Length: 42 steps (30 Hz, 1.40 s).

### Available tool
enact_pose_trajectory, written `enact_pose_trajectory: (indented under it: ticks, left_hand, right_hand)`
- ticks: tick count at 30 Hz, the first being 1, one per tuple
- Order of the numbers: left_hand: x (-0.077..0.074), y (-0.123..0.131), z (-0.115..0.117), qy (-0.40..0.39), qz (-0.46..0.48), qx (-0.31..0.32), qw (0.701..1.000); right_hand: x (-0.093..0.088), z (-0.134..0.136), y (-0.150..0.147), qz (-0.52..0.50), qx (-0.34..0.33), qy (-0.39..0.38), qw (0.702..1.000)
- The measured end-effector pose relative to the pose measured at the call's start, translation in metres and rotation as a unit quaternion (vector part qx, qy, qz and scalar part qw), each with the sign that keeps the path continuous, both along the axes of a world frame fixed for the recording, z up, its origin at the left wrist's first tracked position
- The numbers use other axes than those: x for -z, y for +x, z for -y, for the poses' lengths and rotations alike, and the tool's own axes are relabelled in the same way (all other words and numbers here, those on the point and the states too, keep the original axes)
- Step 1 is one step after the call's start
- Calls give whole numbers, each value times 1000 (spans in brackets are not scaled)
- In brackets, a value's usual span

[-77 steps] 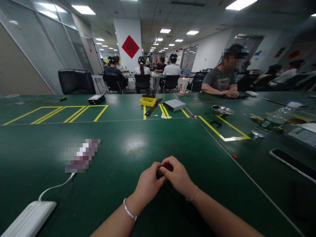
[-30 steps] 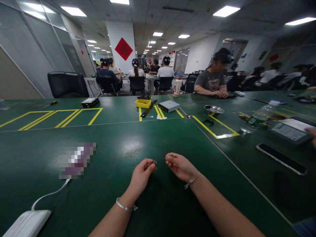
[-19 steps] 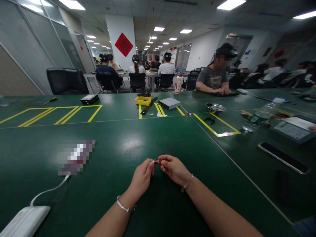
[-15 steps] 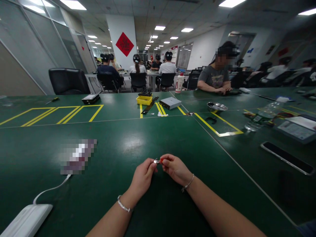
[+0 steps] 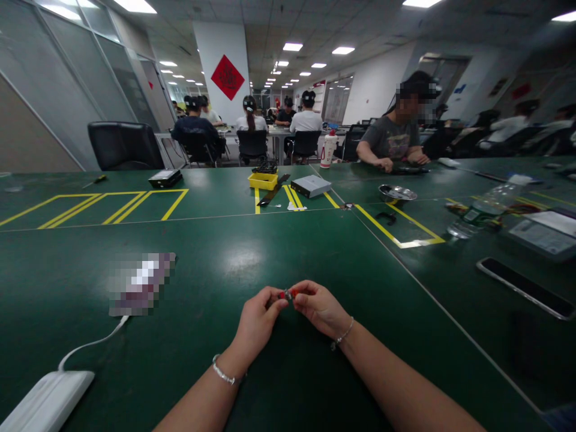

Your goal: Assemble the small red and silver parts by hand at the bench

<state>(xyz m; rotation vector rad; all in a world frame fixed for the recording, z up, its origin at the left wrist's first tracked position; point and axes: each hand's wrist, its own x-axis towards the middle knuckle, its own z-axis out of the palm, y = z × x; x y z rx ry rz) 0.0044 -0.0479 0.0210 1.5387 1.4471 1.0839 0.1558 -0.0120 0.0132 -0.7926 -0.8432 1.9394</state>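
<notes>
Pinching a small red-and-metal piece (image 5: 288, 294) between the fingertips of both hands, the person holds it above the near part of the green table (image 5: 288, 378), in front of the body; whether it is one part or two meeting ends cannot be told at this size. The left hand (image 5: 258, 315) has thumb and forefinger almost closed on its left side, where a red spot shows; the right hand (image 5: 321, 307), just beside it, grips the orange-red end with thumb and forefinger, its other fingers curled in. For so small a thing, a light, even fingertip pinch seems best, with both ends in line and the metal middle left visible; squeezing hard would likely make it slip or twist. Working low over the bare surface should make a dropped bit easy to find. Well apart on the left lies a white power bank (image 5: 51, 399) with its cable (image 5: 92, 341); on the right, a dark phone (image 5: 524, 288). Farther off stand a yellow tray (image 5: 263, 182) and a metal bowl (image 5: 398, 193).
</notes>
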Motion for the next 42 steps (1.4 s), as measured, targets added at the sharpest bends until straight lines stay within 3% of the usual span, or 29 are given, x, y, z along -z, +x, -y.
enact_pose_trajectory:
  ticks: [12,18,29,42]
  left_hand:
    - [2,-1,-1,-3,26,7,1000]
    - [3,2,-2,20,63,20,998]
    - [10,2,-3,31,101,43,994]
    - [-2,-2,-3,-10,48,-5,999]
  right_hand:
    - [2,-1,2,-3,-14,20,1000]
    - [1,-1,1,0,-5,-18,1000]
    - [-1,0,0,2,-27,-13,1000]
    - [-1,1,2,9,-24,-3,1000]
